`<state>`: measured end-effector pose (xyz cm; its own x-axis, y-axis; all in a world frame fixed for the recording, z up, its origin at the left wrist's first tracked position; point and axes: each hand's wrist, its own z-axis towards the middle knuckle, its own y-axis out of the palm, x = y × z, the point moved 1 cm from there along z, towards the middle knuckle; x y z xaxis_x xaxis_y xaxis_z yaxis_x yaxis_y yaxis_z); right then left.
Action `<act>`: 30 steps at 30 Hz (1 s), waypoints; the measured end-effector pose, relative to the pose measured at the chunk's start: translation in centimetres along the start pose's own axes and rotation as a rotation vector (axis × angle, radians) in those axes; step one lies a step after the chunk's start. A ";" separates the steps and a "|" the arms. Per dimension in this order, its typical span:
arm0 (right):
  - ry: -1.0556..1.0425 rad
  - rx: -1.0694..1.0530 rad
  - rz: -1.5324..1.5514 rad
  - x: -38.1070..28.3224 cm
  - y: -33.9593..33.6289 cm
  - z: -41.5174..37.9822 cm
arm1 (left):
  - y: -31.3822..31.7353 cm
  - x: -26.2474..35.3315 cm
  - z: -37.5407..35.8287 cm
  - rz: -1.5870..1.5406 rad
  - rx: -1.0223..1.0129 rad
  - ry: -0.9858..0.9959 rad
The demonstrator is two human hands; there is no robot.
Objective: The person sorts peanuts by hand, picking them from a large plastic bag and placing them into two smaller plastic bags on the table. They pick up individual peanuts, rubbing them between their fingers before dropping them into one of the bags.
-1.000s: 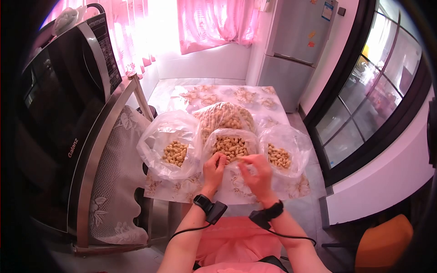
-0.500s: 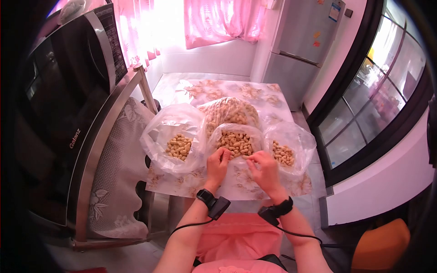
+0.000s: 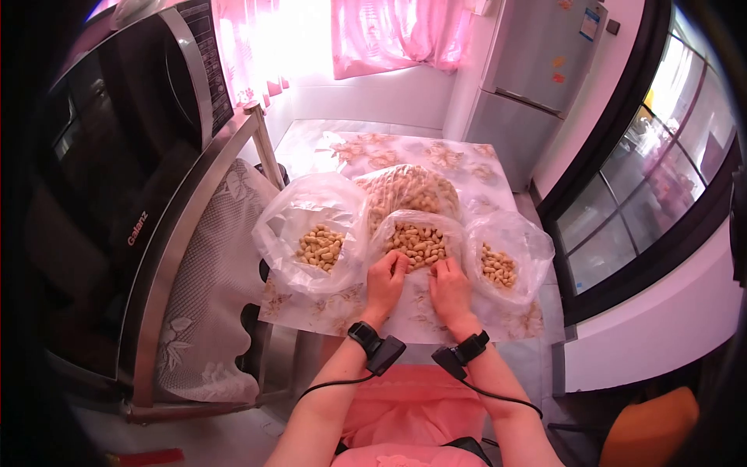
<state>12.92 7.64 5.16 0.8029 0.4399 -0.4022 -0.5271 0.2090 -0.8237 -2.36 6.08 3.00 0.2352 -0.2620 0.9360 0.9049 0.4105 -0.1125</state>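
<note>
In the middle of the table, a clear plastic bag (image 3: pixel 454 233) stands open with unshelled peanuts (image 3: pixel 420 243) inside. My left hand (image 3: pixel 385 282) is at this bag's front rim, its fingers curled together over the peanuts' near edge. Close by on the right, my right hand (image 3: pixel 450 289) has thumb and fingers pinched at the same rim. What lies between either hand's fingertips is hidden. An open plastic bag (image 3: pixel 274 222) with a smaller heap of peanuts lies to the left, and another such bag (image 3: pixel 535 253) to the right. Behind them sits a fuller bag of peanuts (image 3: pixel 412 189).
A floral cloth (image 3: pixel 311 313) covers the table. On the left, a black microwave (image 3: pixel 117 179) stands on a metal-framed rack (image 3: pixel 144 335) draped with lace. A fridge (image 3: pixel 513 124) is at the back right, beside a dark-framed glass door (image 3: pixel 622 210). An orange seat (image 3: pixel 654 428) is at lower right.
The view has shifted, so the scene sits slightly further right. My right hand has drawn its fingers in and turned more upright at the bag's rim. My left hand stays at the peanuts.
</note>
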 end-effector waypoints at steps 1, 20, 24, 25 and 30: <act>0.006 -0.022 -0.003 -0.1 0.0 -0.1 | 0.0 0.0 0.0 0.004 0.006 -0.001; 0.000 0.196 0.609 -1.6 1.5 -0.3 | 0.0 0.9 -0.3 0.090 -0.110 0.036; -0.017 0.190 0.582 -1.7 1.5 -0.4 | -0.2 1.0 -0.3 0.074 -0.117 0.008; -0.011 0.189 0.586 -1.8 1.6 -0.4 | -0.2 1.0 -0.3 0.075 -0.117 0.008; 0.012 0.184 0.597 -1.8 1.4 -0.6 | 0.0 -0.1 -0.3 0.015 -0.113 0.001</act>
<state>10.91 6.68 4.45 0.3576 0.5179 -0.7771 -0.9243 0.0774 -0.3738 -2.28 5.89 2.77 0.2491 -0.2577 0.9336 0.9357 0.3129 -0.1632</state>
